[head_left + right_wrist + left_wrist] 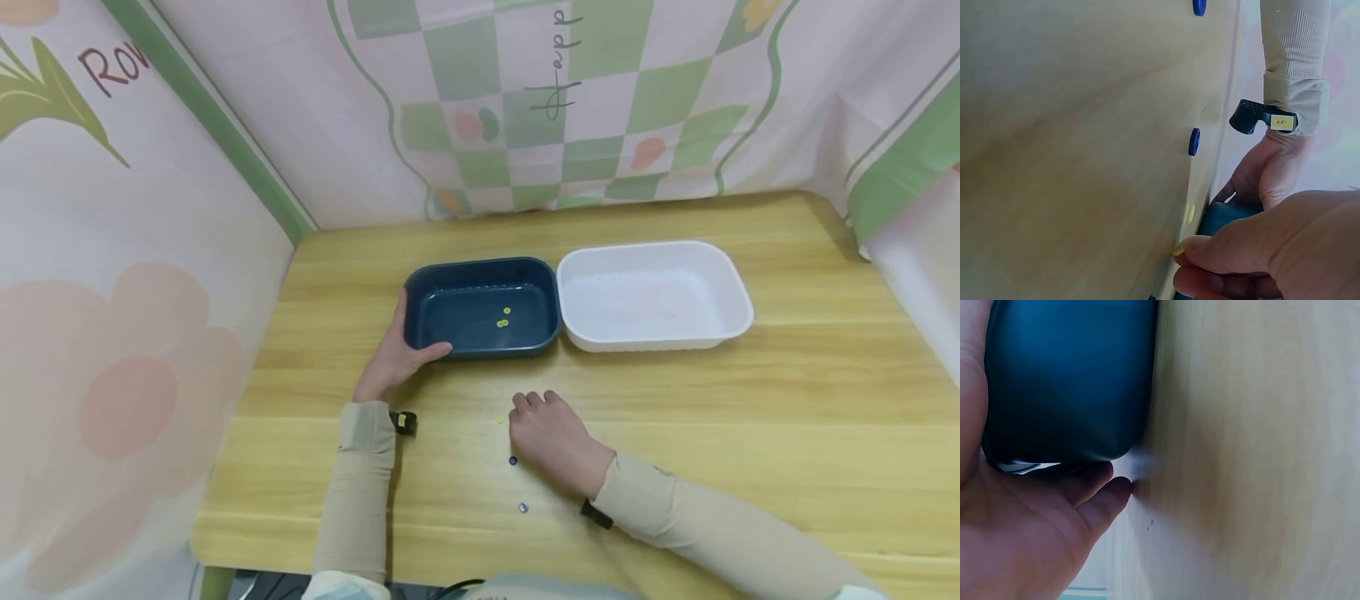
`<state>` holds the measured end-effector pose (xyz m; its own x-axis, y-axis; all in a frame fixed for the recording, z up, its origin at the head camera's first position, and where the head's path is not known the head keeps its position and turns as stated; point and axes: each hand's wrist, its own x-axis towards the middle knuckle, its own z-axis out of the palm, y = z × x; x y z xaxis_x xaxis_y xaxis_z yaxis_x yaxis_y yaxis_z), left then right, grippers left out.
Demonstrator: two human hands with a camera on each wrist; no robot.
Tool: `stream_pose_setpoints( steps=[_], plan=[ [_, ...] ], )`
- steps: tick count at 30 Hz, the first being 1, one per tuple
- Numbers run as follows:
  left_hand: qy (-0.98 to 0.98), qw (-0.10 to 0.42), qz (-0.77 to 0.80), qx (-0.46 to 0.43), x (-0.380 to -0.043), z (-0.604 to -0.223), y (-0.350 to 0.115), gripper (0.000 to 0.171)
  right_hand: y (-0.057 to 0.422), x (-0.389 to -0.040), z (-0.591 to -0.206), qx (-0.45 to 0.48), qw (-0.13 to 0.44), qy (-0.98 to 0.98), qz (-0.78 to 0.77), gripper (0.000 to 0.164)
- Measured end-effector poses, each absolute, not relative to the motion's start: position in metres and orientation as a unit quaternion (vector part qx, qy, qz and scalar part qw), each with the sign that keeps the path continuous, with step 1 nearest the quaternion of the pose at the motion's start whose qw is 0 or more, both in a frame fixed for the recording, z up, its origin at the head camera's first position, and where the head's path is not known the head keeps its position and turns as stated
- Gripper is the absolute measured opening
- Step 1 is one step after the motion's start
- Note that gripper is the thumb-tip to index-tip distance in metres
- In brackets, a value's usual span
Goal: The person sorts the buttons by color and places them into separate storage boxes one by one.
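Observation:
My left hand (393,358) holds the left end of a dark blue plastic basin (480,352), thumb on the front rim and fingers round the outer side. In the left wrist view the fingers (1107,503) lie along the basin's end wall (1072,394). Several small yellow buttons (507,311) lie inside the basin. My right hand (555,437), just above the table, pinches a yellow button (1180,249) between thumb and finger. Beside it on the table are another yellow button (500,421) and two blue buttons (513,460), the second blue button (523,507) closer to the body.
A white plastic basin (652,340) stands against the right end of the dark blue one. Both rest on a wood-grain table (817,400). Printed curtains (465,75) hang behind the table and at its sides.

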<state>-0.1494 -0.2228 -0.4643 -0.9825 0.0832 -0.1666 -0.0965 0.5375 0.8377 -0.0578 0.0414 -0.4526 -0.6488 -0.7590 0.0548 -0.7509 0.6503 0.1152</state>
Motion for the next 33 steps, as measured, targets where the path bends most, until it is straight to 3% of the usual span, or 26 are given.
stream_pose_setpoints(
  steps=[13,20,25,33],
  plan=[
    [0.870,0.097,0.484,-0.004,-0.148,-0.463,-0.223,0.118,0.049,-0.066,-0.459,0.396,0.010,-0.918,0.008,0.006],
    [0.865,0.095,0.492,-0.001,-0.148,-0.465,-0.223,0.118,0.055,-0.075,-0.447,0.341,-0.015,-0.928,0.149,0.008],
    [0.865,0.095,0.492,-0.001,-0.148,-0.464,-0.223,0.118,0.061,-0.086,-0.435,0.274,-0.092,-0.920,0.266,0.007],
    [0.869,0.093,0.486,0.001,-0.148,-0.462,-0.222,0.118,0.074,-0.113,-0.417,0.158,-0.212,-0.825,0.499,0.022]
  ],
)
